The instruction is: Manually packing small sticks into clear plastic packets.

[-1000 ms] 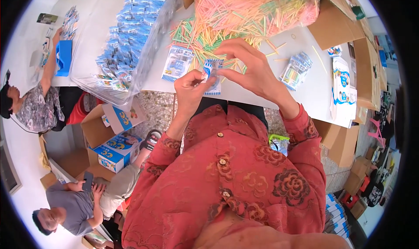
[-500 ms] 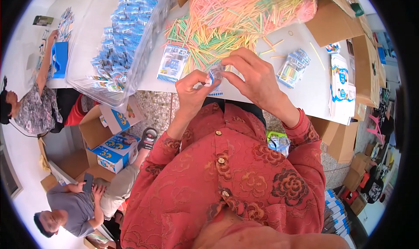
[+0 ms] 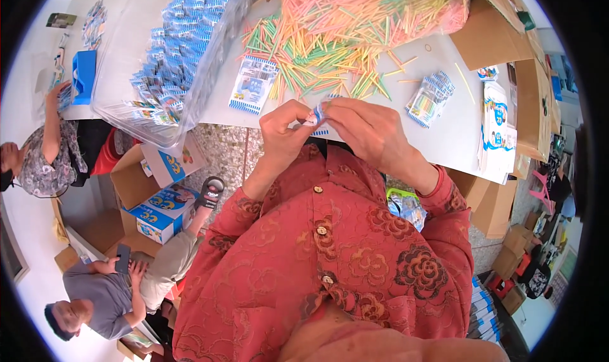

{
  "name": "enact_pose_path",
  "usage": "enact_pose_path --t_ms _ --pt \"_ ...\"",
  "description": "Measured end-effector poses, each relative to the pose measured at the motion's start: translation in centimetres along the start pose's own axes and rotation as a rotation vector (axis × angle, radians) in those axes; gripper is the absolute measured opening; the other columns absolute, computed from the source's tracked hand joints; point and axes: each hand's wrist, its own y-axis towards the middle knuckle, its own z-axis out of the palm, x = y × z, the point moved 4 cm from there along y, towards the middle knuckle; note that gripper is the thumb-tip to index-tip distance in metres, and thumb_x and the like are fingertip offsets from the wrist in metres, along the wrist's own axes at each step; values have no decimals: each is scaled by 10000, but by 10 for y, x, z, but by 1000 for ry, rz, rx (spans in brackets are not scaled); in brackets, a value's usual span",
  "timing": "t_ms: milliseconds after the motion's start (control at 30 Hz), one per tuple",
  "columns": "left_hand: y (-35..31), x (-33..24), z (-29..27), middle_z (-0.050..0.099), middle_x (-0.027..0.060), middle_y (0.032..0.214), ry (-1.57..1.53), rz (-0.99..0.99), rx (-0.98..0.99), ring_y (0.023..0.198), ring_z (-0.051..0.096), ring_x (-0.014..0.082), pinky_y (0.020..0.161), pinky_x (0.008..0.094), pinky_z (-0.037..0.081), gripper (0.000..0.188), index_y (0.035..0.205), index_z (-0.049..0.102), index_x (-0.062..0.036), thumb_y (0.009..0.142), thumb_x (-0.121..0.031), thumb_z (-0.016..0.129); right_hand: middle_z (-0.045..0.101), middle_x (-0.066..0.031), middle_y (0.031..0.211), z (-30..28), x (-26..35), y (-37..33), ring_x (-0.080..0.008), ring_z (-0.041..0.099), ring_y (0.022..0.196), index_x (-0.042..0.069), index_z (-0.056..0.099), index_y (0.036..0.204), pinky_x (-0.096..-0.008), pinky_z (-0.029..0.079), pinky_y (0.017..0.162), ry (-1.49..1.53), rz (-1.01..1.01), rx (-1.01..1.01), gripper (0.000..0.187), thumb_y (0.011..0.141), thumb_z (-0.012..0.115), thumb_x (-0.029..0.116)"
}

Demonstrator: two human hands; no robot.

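Note:
My left hand (image 3: 282, 134) and my right hand (image 3: 373, 132) meet at the near edge of the white table. Between their closed fingertips they pinch a small blue-and-white plastic packet (image 3: 316, 115), mostly covered by the fingers. Just beyond my hands spreads a loose pile of thin pink, yellow and green sticks (image 3: 336, 67). Left of the pile lies a flat blue-and-white packet (image 3: 252, 86). To the right sits a small stack of packets with coloured sticks inside (image 3: 431, 99).
A clear plastic bin (image 3: 170, 145) of blue packets (image 3: 190, 35) stands left. Behind the pile rests a big bag of sticks (image 3: 380, 10). Cardboard boxes (image 3: 485, 48) and printed sheets (image 3: 496, 127) are right. At left, one person works at the table; another sits with a phone (image 3: 123, 258).
My hands have drawn closer together at the packet, and the right hand has come down a little. The person at far left has pulled an arm back along the table.

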Motion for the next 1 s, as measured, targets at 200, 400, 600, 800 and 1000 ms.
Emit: enact_pose_path --t_ms 200,400,600,800,1000 --pt "-8 -8 11 633 80 722 -8 38 161 624 607 153 535 260 465 101 782 631 19 724 12 713 597 -93 820 5 -5 -14 -255 608 666 17 587 842 -328 493 554 49 95 145 141 714 645 3" --pt "-17 -7 13 643 75 760 51 -75 112 669 618 145 579 252 477 119 827 648 12 715 46 668 590 -84 844 8 -2 -20 -246 607 723 23 599 864 -324 503 594 6 60 192 157 715 645 8" --pt "-20 -1 11 642 72 735 70 -139 107 658 607 125 582 242 473 122 822 651 12 711 62 636 593 -88 875 8 -3 -24 -246 597 739 25 630 931 -324 510 629 137 101 212 219 718 668 -7" --pt "-15 9 21 629 71 710 -24 -126 120 634 584 114 561 238 448 89 783 643 17 703 49 663 591 -82 875 8 -6 -27 -247 597 757 23 623 895 -329 512 640 202 135 205 193 713 687 12" --pt "-11 7 28 620 63 693 -89 -123 137 634 580 111 577 234 446 65 751 625 20 710 44 669 594 -68 863 1 -6 -24 -243 599 766 35 574 826 -334 510 620 76 128 191 164 699 677 32"
